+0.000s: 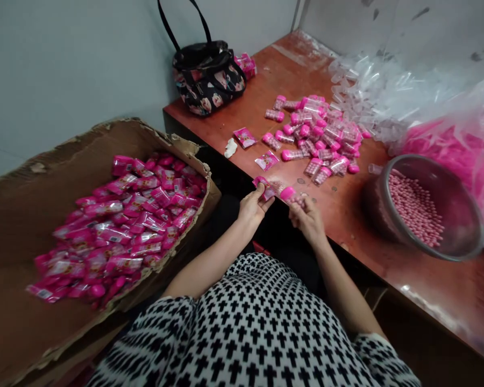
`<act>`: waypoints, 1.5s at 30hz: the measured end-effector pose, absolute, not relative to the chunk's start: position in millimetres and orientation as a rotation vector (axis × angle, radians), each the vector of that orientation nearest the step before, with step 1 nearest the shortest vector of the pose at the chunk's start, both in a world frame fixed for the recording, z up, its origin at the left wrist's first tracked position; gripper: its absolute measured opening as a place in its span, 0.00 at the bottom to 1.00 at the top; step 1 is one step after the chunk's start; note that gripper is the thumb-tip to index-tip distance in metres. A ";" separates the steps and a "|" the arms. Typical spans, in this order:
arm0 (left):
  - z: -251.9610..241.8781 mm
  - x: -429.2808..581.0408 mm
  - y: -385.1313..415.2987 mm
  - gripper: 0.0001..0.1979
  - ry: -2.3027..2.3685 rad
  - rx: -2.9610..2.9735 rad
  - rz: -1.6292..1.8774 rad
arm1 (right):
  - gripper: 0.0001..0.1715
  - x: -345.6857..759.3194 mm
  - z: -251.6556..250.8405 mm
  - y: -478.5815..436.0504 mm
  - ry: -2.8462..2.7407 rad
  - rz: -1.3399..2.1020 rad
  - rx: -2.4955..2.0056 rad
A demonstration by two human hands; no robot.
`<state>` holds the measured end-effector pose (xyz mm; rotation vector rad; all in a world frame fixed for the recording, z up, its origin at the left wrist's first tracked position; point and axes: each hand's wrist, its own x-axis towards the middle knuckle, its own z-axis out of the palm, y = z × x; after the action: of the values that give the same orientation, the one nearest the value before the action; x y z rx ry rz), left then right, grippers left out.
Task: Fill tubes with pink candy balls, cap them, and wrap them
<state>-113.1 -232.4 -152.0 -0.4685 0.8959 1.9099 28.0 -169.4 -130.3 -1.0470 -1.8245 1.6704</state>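
Left hand (251,206) pinching a pink wrapper (265,189), right hand (306,216) closed on a pink-capped tube (291,196) — both at the surface (266,80) edge, left of the bowl (460,244). Best kept square — mouth wide, tube straight.

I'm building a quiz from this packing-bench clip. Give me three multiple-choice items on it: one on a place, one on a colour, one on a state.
1. Where is the cardboard box?
A. on the person's left
B. on the table
C. behind the handbag

2. What colour are the beads in the metal bowl?
A. blue
B. pink
C. white

3. What is the right hand doing?
A. lying flat
B. pinching a pink-capped tube
C. reaching into the bowl

Answers:
1 A, it sits left of the table.
2 B, the beads are pink.
3 B, the fingers close on the tube, while the left hand holds a pink packet.
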 end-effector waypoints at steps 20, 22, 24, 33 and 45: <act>-137.6 -80.7 -221.4 0.15 0.871 -0.183 1.903 | 0.18 20.0 -145.1 -211.8 -1.475 1.772 -1.066; -136.6 -80.6 -223.5 0.15 0.873 -0.105 1.920 | 0.18 19.7 -145.5 -209.8 -1.495 1.714 -1.097; -136.2 -80.8 -224.8 0.15 0.871 -0.036 1.923 | 0.18 19.3 -145.9 -208.1 -1.525 1.644 -1.112; -136.3 -82.1 -223.3 0.13 0.876 -0.080 1.893 | 0.18 19.4 -149.1 -205.0 -1.407 1.697 -1.087; -141.0 -78.5 -218.7 0.13 0.918 -0.097 1.873 | 0.18 22.8 -151.2 -201.1 -1.349 1.803 -1.010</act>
<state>-78.5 -218.7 -141.0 -0.0972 0.9184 1.8727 22.8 -201.1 -151.2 -1.0101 -1.3487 1.8030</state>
